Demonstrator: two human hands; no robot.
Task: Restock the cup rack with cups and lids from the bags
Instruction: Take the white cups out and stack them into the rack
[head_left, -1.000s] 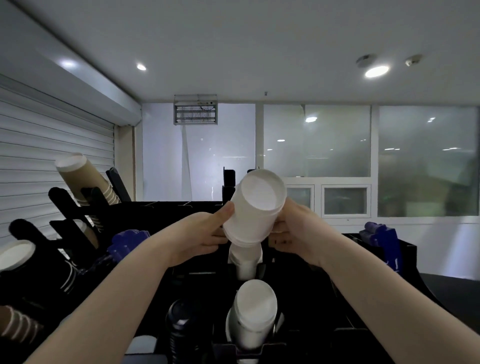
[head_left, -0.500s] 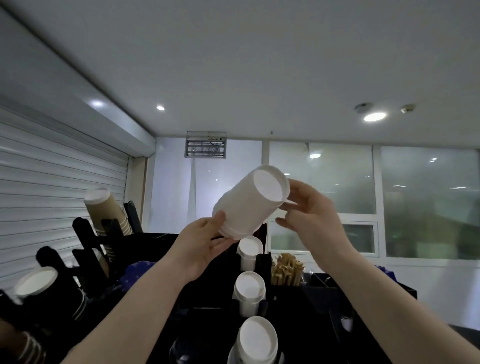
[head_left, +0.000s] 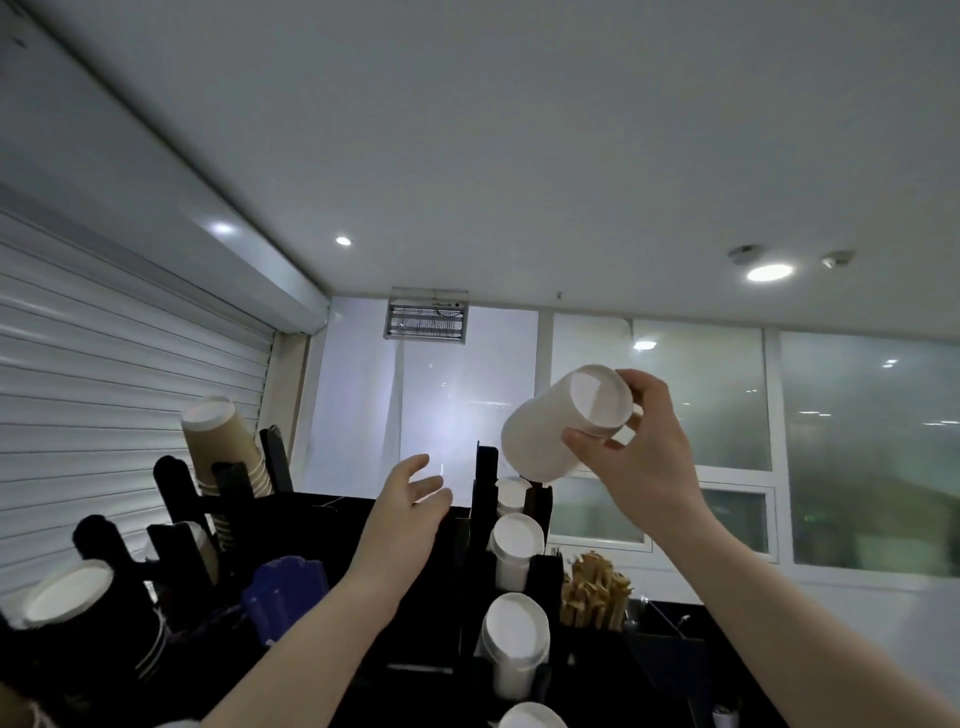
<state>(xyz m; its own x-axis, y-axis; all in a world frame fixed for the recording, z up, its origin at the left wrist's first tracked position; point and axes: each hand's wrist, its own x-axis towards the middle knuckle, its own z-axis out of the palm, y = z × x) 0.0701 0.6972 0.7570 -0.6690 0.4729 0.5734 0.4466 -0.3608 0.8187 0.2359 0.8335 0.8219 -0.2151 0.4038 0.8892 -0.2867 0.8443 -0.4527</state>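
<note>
Raised cup stack (head_left: 545, 436), right of centre: plain white, no print.
Cup stacks in centre rack column (head_left: 517, 543): plain white, same shade.
Far-left cup stack (head_left: 223, 447): tan-brown walls, pale stripes where rims overlap; white base.
Near-left cup stack (head_left: 72, 592): black walls, thin white rim lines; white base.
Cup rack (head_left: 171, 483): matt black throughout.
Lobed piece (head_left: 285, 592), left of centre: deep blue.
Stick bundle (head_left: 592, 597), right of rack column: light tan wood tone.
Roller shutter (head_left: 104, 395), left: white, horizontal slat lines.
Ceiling (head_left: 519, 130): pale grey, unpatterned.
Windows (head_left: 857, 457), far right: frosted grey-green.
Window frames (head_left: 772, 467): white.
Grilled wall unit (head_left: 426, 322), far centre: silver-grey casing, dark horizontal bars.
</note>
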